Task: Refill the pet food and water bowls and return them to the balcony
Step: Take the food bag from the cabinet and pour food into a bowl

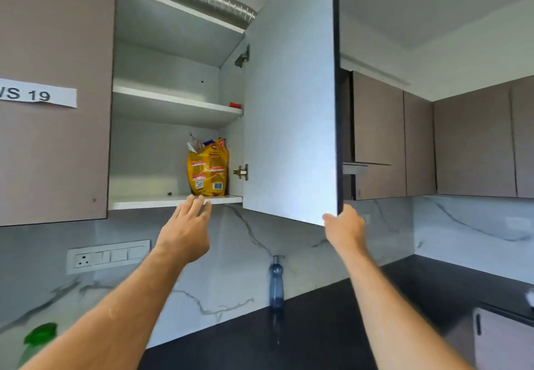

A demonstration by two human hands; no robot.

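Cabinet [173, 60]: a wall unit, open, above both hands, with white shelves inside.
Cabinet door [289, 95]: swung wide out to the right, pale inner face showing; its lower outer corner sits in the right hand.
Counter [318, 326]: dark and glossy, far below the hands, running into the corner at the right.
Backsplash [245, 254]: grey-veined marble behind both forearms.
Left hand [185, 231]: raised, fingers straight and loosely spread, holding nothing; its fingertips reach the front edge of the bottom shelf, just under the bag.
Right hand [345, 226]: gripping the door's bottom corner, fingers wrapped behind the dark edge, thumb on the near side.
Pet food bag [208, 169]: yellow, upright on the bottom shelf at the right end, just above the left hand's fingertips and not touched by them; top crumpled open.
Switch panel [108, 255]: white, on the wall left of the left forearm.
Blue bottle [276, 283]: standing on the counter against the wall, between the two forearms.
Label [37, 93]: paper strip reading "S 19" on the closed door, up and left of the left hand.
Red object [235, 105]: small, on the middle shelf's right end; I cannot tell what it is.
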